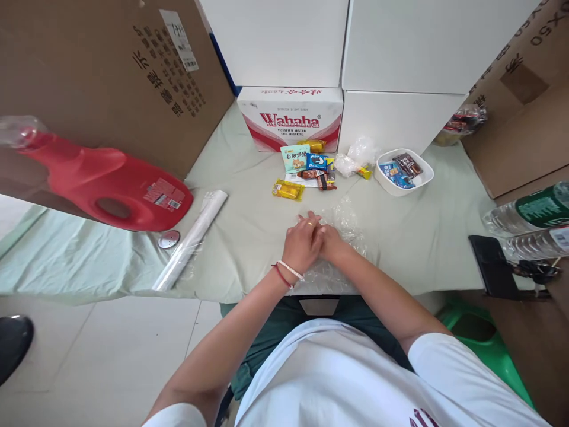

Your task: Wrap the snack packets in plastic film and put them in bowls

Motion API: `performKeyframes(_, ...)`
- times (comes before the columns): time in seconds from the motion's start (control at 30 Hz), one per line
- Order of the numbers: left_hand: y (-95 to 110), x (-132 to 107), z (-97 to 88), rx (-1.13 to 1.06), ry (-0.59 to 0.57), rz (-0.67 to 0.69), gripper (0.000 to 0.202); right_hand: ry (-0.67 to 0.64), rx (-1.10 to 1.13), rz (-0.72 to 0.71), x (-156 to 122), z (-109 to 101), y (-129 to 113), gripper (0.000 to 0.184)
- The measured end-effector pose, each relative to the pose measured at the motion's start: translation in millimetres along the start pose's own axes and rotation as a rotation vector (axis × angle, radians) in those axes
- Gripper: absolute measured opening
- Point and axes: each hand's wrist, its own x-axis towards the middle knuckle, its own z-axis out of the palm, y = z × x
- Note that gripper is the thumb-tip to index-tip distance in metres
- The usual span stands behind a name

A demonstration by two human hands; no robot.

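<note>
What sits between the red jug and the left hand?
In the head view, a plastic roll lies on the cloth between the red jug and the left hand.

Cloth point(422, 243): pale green.
Film point(353, 222): clear.
Roll point(191, 240): translucent white.
Jug point(73, 178): red; cap point(22, 131) clear; label point(164, 193) red with pale print.
Carton point(284, 101): white, red lettering, sweeping red bands.
Sachet point(294, 160): mint green, light brown animal figure.
Snack point(288, 190): yellow.
Packet point(316, 161): bright blue, dark-and-white motif.
Bowl point(402, 191): white.
Bowl packs: one blue and white point(397, 176), one dark brown with white lettering point(408, 164).
Boxes point(275, 41): plain white.
Cardboard point(93, 77): brown, black characters, white sticker point(180, 38).
Bottle point(542, 207): clear, green label.
Phone point(492, 267): black.
Bracelets point(291, 270): one white-beaded, one red.
Shirt point(320, 373): white, maroon print.
Trousers point(254, 350): dark green.
Stool point(502, 370): bright green.
Shoe point(14, 347): black.
Floor point(128, 338): pale grey tile.
</note>
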Motion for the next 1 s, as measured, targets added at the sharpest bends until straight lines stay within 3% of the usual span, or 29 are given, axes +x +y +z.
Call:
performKeyframes(0.13, -41, -2, -0.2, 0.151, 0.002, 0.005, 0.048, -0.036, -0.090, 0.030, -3, -1, -1, 0.080)
performKeyframes(0.23, -58, -14, -6.4, 0.195, 0.042, -0.095, 0.044, -0.053, -0.122, 0.037, -2, -4, -3, 0.098)
performKeyframes(0.37, -61, -20, -3.1, 0.209, -0.014, -0.236, 0.020, -0.097, -0.164, 0.051, 1, -6, -6, 0.096)
performKeyframes(0.47, -57, -14, 4.2, 0.221, -0.045, -0.334, 0.020, -0.097, -0.184, 0.055, 1, -8, -7, 0.087)
performKeyframes(0.73, -71, 6, 11.5, 0.178, -0.014, -0.424, 0.024, -0.083, -0.161, 0.063, -2, -10, -7, 0.113)
performKeyframes(0.87, -88, 12, -7.5, 0.139, -0.060, -0.471, 0.017, -0.101, -0.138, 0.074, 0, -7, -5, 0.118)
performKeyframes(1.0, -106, 14, -50.3, 0.183, -0.039, -0.547, 0.014, -0.138, -0.125, 0.077, 1, -8, -6, 0.117)
